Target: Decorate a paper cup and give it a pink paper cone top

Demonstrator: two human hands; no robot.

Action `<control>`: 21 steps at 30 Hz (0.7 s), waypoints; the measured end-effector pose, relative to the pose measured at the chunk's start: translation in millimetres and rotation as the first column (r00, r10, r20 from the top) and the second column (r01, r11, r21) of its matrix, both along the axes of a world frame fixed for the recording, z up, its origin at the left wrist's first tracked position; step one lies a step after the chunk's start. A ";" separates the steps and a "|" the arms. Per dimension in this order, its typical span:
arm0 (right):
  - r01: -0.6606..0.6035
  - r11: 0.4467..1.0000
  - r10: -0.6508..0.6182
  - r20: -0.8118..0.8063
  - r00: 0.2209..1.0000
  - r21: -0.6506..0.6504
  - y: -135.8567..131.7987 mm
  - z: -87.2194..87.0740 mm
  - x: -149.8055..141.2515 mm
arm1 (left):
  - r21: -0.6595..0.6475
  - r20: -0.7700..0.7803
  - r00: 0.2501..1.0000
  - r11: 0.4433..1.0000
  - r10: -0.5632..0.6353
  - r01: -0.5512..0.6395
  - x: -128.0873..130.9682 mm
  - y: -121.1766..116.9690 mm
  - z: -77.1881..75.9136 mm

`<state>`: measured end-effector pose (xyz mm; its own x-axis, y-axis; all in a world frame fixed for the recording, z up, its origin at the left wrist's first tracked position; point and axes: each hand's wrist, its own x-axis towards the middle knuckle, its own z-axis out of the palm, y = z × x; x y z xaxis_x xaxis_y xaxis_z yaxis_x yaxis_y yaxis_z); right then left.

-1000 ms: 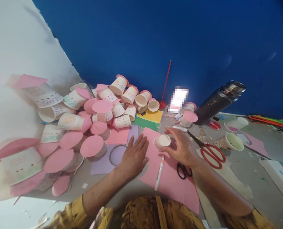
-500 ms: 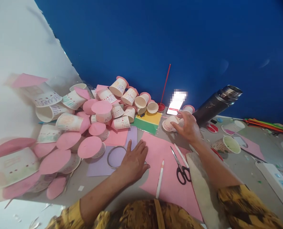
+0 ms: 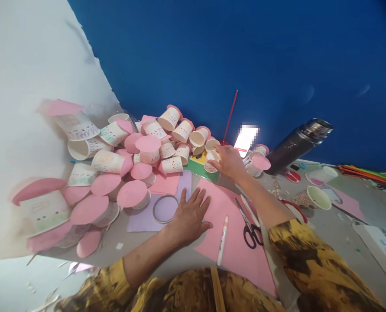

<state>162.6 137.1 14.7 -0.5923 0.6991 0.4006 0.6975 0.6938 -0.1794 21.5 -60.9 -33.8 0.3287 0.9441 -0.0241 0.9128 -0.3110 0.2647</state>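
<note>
My right hand (image 3: 231,161) grips a white paper cup (image 3: 211,163) between thumb and fingers. The cup is over the green and yellow sheets (image 3: 197,168), beside the right end of a heap of decorated paper cups with pink paper tops (image 3: 141,173). Spread flat, my left hand (image 3: 191,219) rests on the left edge of a large pink sheet (image 3: 231,203), next to a grey ring (image 3: 154,210) on purple paper (image 3: 137,223). A white marker (image 3: 222,242) and black-handled scissors (image 3: 253,236) lie on the pink sheet.
A lit phone (image 3: 244,141) leans against the blue wall. Right of it are pink-topped cups (image 3: 261,163), a dark flask (image 3: 293,145), a patterned cup (image 3: 313,198), colourful pipe cleaners (image 3: 364,172) and a white power strip (image 3: 377,245). A red stick (image 3: 231,115) stands behind.
My right hand has carried the paper cup left, from in front of the phone to the green and yellow sheets. My left hand stays flat. The view has shifted slightly.
</note>
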 end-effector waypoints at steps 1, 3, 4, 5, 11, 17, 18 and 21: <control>0.002 1.000 -0.002 -0.012 1.000 0.001 -0.9 0.5 2.2 | 0.006 0.005 1.000 1.000 0.001 -0.001 0.4 0.1 2.9; 0.016 1.000 -0.015 -0.068 0.998 0.002 -9.2 4.1 14.4 | 0.014 0.022 1.000 1.000 -0.002 0.002 -2.0 -1.8 11.7; 0.021 1.000 -0.022 -0.107 0.994 -0.012 -17.0 6.5 23.5 | 0.019 0.032 0.999 1.000 0.000 0.000 -5.6 -4.3 16.8; 0.032 0.999 -0.037 -0.135 0.990 -0.044 -27.4 8.6 33.8 | 0.033 0.043 0.999 0.999 0.007 -0.009 -11.2 -8.1 21.8; -0.297 0.877 0.311 -0.027 0.950 -0.379 -119.7 -0.3 81.3 | 0.168 -0.037 0.967 0.955 0.254 -0.244 -66.1 -42.8 30.0; -0.414 0.802 0.488 0.073 0.870 -0.431 -157.6 -20.9 88.2 | 0.163 -0.019 0.984 0.971 0.179 -0.173 -51.5 -51.4 28.8; -0.429 0.809 0.492 0.061 0.869 -0.402 -157.3 -23.2 88.9 | 0.139 -0.008 0.993 0.983 0.122 -0.120 -42.0 -50.8 27.6; -0.470 0.837 0.502 0.051 0.864 -0.282 -157.1 -31.1 93.1 | 0.059 0.008 1.000 0.998 -0.030 0.029 -18.0 -49.4 18.1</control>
<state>255.6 -20.0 -16.4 -0.9134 0.3758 0.1565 0.3095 0.8908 -0.3326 3.5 -110.3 -15.7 0.3562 0.9338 0.0337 0.9008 -0.3527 0.2531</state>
